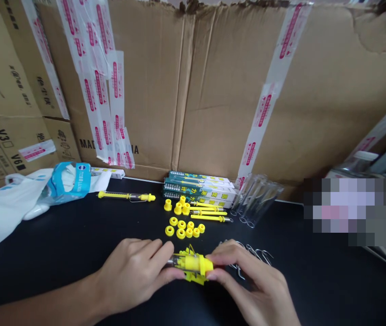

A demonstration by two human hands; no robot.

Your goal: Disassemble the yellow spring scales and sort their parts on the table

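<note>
My left hand (138,267) is closed around the clear tube of a spring scale (191,262), held roughly level near the front of the table. At its right end, the thumb and fingers of my right hand (247,276) pinch the yellow end cap (207,265). Below the tube lie more yellow plastic pieces (194,277), partly hidden by it. Metal wire hooks (260,254) lie just behind my right hand. Farther back are several yellow ring caps (181,233), taller yellow caps (178,208) and yellow rods with springs (209,218).
An assembled spring scale (125,196) lies at the back left, near a tissue pack (72,181). Printed boxes (199,192) are stacked at the back, beside several clear tubes (259,201). A tall cardboard wall (145,90) closes off the rear. A blurred patch covers things at right.
</note>
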